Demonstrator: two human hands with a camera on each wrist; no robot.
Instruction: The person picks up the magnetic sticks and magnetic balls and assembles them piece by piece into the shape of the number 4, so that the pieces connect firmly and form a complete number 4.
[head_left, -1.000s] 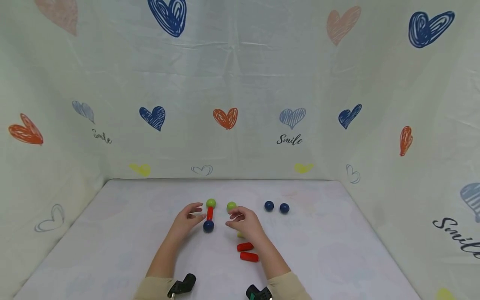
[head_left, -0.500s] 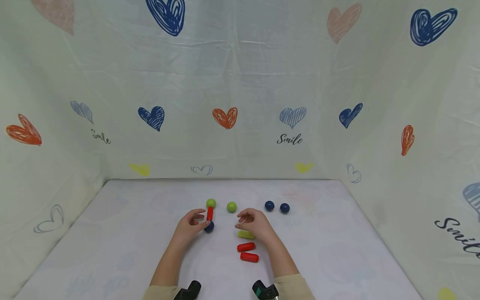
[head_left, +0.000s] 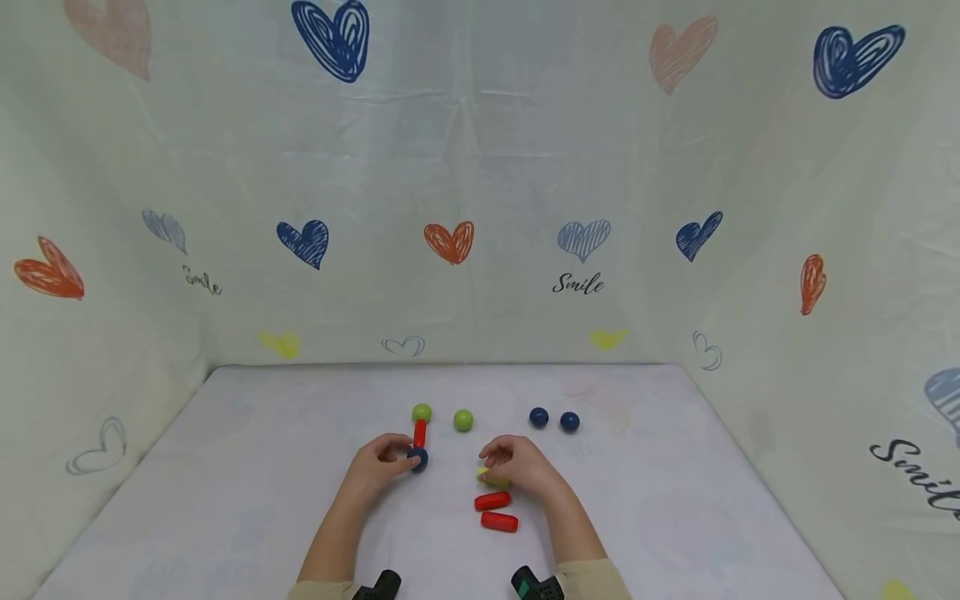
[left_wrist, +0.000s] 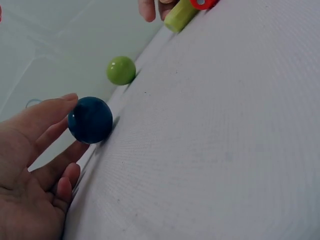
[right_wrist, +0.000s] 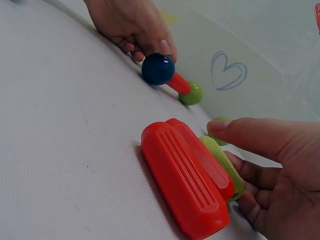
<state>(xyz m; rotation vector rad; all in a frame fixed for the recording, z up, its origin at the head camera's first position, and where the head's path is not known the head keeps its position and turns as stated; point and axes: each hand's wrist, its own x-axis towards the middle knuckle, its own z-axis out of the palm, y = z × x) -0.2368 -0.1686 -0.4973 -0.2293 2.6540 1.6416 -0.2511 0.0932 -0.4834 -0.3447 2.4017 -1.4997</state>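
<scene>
My left hand (head_left: pixel 375 468) holds a dark blue ball (left_wrist: pixel 91 121) between thumb and fingers, low at the table. That ball sits at the near end of a red rod (head_left: pixel 420 433), whose far end carries a light green ball (head_left: pixel 422 412). My right hand (head_left: pixel 525 465) hovers around a yellow-green ridged rod (right_wrist: pixel 218 157), thumb above it and fingers on its far side. In the right wrist view the thumb stands apart from the rod. Two red ridged rods (right_wrist: pixel 185 182) lie side by side just nearer than the yellow-green one.
A loose light green ball (head_left: pixel 463 420) stands between the hands, farther back. Two dark blue balls, a left one (head_left: pixel 538 417) and a right one (head_left: pixel 570 422), rest at the back right. The white table (head_left: pixel 300 400) meets a curtain (head_left: pixel 465 167) printed with hearts.
My left thumb has come onto the blue ball of the joined piece. The right hand has moved right and nearer, from beside the loose green ball to the yellow-green rod.
</scene>
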